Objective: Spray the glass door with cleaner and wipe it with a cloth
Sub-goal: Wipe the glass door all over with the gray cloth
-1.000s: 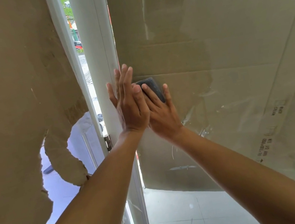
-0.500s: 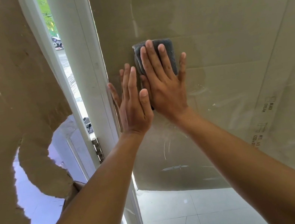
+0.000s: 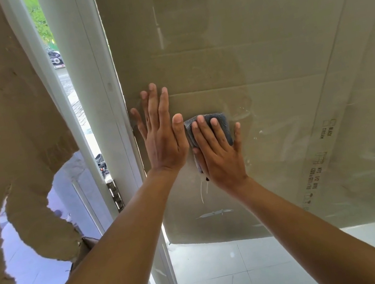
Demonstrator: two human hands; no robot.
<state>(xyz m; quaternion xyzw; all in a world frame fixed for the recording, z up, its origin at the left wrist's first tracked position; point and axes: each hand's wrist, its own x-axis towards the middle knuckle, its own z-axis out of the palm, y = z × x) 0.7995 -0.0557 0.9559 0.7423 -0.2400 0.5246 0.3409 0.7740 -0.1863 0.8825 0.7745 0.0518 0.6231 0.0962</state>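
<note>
Right hand (image 3: 218, 154), fingers straight, presses grey cloth (image 3: 218, 124) flat on glass door (image 3: 275, 106) near its left edge; palm hides the cloth's lower part. Left hand (image 3: 163, 141) flat, fingers straight, beside it.

Grey cloth (image 3: 214, 127) — folded, flat against glass door (image 3: 275, 106).

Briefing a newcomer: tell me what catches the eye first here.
Centre frame, the right hand presses a grey cloth flat on the glass door, the left hand resting bare beside it. Torn brown cardboard hangs at left, past the white door frame.
</note>
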